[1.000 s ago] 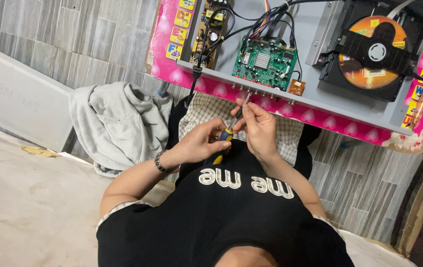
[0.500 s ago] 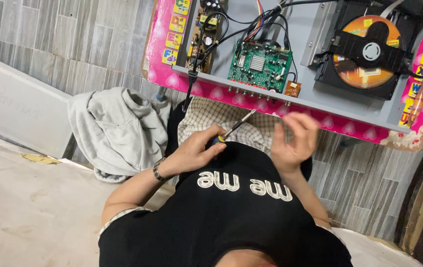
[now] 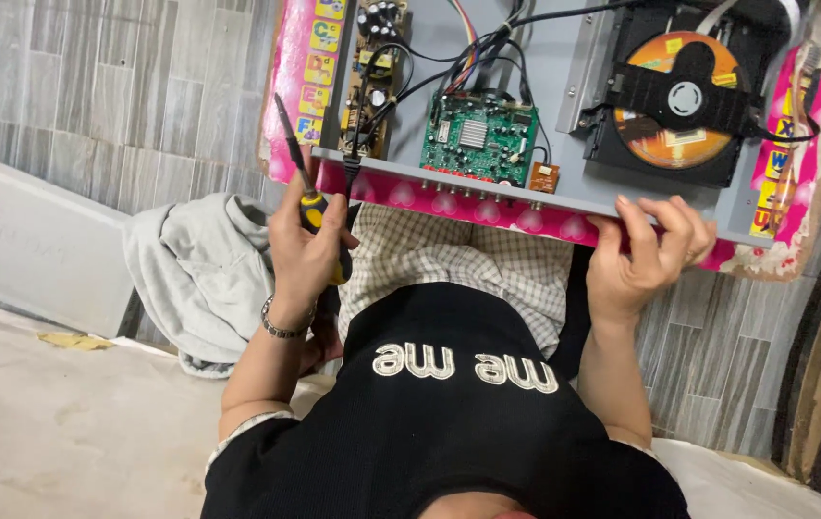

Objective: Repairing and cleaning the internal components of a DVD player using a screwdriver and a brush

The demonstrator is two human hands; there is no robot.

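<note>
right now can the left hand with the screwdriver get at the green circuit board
Probably yes. The left hand holds the screwdriver upright at the open casing's near edge, and the green circuit board lies uncovered, with only loose wires along its far side.

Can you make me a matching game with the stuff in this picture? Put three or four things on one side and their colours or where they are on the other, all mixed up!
Things:
1. screwdriver
2. green circuit board
3. orange disc
4. grey cloth

Places:
A. lying on the floor beside the left arm
B. in the black tray at the right end of the open player
C. held in the left hand, tip pointing up
D. in the middle of the grey chassis

Right pairs: 1-C, 2-D, 3-B, 4-A
</note>
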